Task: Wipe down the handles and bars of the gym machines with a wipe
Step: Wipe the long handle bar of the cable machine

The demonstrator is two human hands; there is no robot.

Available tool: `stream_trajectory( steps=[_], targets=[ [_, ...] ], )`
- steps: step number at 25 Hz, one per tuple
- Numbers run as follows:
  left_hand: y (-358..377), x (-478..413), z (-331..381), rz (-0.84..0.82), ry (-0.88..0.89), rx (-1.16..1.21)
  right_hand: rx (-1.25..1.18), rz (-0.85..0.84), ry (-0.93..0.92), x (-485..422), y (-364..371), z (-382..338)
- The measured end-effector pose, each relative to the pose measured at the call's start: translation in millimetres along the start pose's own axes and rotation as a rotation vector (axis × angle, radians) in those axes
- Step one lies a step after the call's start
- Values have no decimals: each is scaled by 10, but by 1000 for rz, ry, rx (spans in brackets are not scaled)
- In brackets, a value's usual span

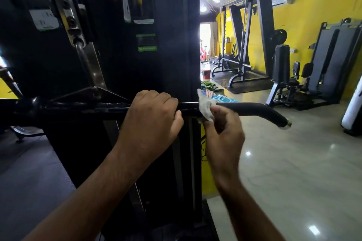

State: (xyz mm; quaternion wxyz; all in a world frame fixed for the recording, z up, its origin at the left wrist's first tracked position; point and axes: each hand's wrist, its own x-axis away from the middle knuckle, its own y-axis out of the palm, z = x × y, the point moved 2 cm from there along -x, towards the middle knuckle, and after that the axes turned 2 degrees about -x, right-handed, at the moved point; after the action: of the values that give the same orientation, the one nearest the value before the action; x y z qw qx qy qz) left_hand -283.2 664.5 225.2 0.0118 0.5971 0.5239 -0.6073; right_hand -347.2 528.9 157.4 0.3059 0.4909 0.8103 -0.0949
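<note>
Here the left hand (154, 115) closes its grip round the pulldown bar (244, 110), seemingly to steady it. Beside it on the bar, the right hand's (225, 133) grip pinches the wipe (204, 107) against it.

The bar (98, 106) is glossy black painted metal; its handle sleeve (254, 109) is matt rubber; the wipe (204, 106) is thin white cloth.

One head-worn camera faces forward and down, close behind the left hand (153, 116) gripping the pulldown bar (254, 109).
</note>
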Motion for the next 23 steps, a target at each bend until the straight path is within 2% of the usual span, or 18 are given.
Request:
stream_trajectory(
  steps=[2,3,6,8,13,16,18,20,23],
  targets=[
    [9,-33,7,10,23,0,-507,133,434,126,192,44],
    [13,-35,7,23,34,8,-704,185,588,177,293,27],
    [14,-8,-13,83,43,30,-1019,254,872,147,478,-16],
    [23,5,-18,112,54,27,-1119,256,956,85,518,-46],
    [40,8,-35,145,80,14,-1060,212,838,48,512,-167],
    [39,1,-32,166,77,18,-1017,387,765,-83,418,-144],
    [29,-3,-30,178,81,26,-806,397,648,-106,401,-119],
    [13,0,-32,192,73,44,-474,344,408,-18,408,-63],
    [-19,29,-38,193,58,62,-136,220,-108,-2,345,63]
  ],
)
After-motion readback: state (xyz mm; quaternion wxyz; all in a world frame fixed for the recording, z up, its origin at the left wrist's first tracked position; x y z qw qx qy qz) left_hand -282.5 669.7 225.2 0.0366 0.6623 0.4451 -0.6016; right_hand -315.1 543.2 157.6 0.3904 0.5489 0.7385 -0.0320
